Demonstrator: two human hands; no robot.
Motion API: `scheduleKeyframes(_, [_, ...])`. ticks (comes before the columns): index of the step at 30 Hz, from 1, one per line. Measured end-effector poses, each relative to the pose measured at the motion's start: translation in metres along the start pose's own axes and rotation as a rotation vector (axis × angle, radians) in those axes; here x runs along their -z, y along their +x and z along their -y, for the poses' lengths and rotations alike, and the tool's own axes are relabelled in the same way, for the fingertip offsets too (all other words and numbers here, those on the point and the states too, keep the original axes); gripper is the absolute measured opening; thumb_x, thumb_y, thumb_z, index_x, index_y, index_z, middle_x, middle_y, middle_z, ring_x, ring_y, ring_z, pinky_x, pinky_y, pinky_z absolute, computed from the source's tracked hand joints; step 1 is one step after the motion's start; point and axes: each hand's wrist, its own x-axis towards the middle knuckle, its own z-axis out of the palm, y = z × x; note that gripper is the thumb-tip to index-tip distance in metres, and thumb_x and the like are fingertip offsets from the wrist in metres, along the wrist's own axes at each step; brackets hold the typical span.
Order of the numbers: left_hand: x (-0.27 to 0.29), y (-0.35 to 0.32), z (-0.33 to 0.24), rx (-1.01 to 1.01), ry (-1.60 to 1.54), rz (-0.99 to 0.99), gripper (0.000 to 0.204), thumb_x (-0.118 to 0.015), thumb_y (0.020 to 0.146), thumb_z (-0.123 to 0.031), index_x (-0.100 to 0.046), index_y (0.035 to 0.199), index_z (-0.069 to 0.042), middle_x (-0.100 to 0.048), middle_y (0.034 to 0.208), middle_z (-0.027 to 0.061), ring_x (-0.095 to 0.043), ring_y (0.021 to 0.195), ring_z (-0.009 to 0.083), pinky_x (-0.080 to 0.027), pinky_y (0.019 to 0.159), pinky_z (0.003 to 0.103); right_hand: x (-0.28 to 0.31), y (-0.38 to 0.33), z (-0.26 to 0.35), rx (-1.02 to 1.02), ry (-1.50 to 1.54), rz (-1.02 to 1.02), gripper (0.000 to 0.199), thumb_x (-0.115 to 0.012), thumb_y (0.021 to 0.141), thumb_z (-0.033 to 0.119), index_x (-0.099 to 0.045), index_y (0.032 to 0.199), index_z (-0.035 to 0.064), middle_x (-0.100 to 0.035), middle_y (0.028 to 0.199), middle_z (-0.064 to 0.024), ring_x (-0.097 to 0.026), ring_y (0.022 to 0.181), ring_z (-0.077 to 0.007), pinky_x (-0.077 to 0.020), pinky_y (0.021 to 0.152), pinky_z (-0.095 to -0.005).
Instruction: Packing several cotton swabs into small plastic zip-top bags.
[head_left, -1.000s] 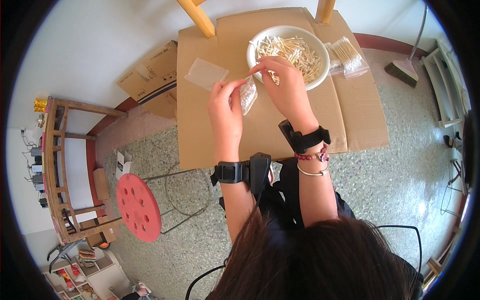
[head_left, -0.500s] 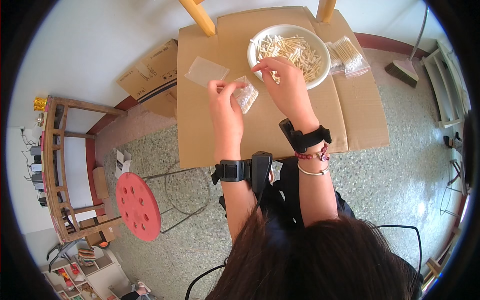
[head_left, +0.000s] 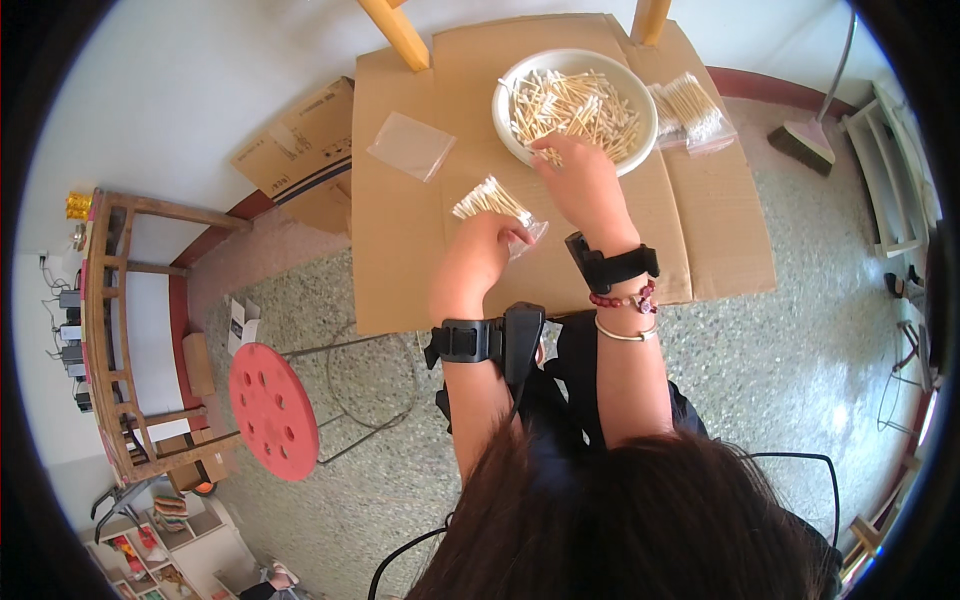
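Observation:
A small clear plastic bag of cotton swabs (head_left: 492,200) is gripped by my left hand (head_left: 480,250), its fingers closed round the lower part. The swabs fan out with their white tips toward the far side. My right hand (head_left: 585,180) reaches over the near rim of a round white bowl (head_left: 503,130), fingers curled together at the swabs inside. Whether it pinches a swab is hidden. Many loose cotton swabs (head_left: 580,105) with pale sticks fill the bowl. Left of the bowl, an unfilled clear plastic bag (head_left: 412,146) lies flat.
Filled bags of swabs (head_left: 692,112) lie right of the bowl. All of it rests on a cardboard sheet (head_left: 400,270) with wooden legs (head_left: 400,35) at its far edge. A red stool (head_left: 273,410) stands at left, a broom (head_left: 803,145) at far right.
My left hand has turned over and moved slightly right and nearer, tipping the bag so its swabs point away. My right hand has dropped slightly nearer, its fingers drawing together.

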Motion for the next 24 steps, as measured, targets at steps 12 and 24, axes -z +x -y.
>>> scheduleKeyframes(12, [0.007,-0.001,0.003,0.047,0.110,-0.436,0.015,-0.049,0.084,-0.003,-0.064,0.085,0.000,-0.063,0.073,0.0142,-0.059,0.067,0.0226,-0.046,0.065,0.032,0.001,0.005,0.008,-0.135,-0.234,0.248,0.027,-0.063,0.081,0.033,-0.070,0.087,0.0077,-0.067,0.086,-0.0120,-0.061,0.090,-0.0308,-0.0417,0.083,-0.0416])
scheduleKeyframes(24, [0.007,0.001,-0.012,0.102,-0.017,-0.470,0.016,-0.052,0.086,-0.007,-0.064,0.095,-0.003,-0.061,0.073,0.0100,-0.058,0.066,0.0177,-0.046,0.062,0.031,0.015,0.010,0.001,-0.156,0.150,0.147,0.017,-0.072,0.068,0.014,-0.071,0.084,0.0088,-0.067,0.077,-0.0090,-0.064,0.076,-0.0241,-0.0480,0.072,-0.0353])
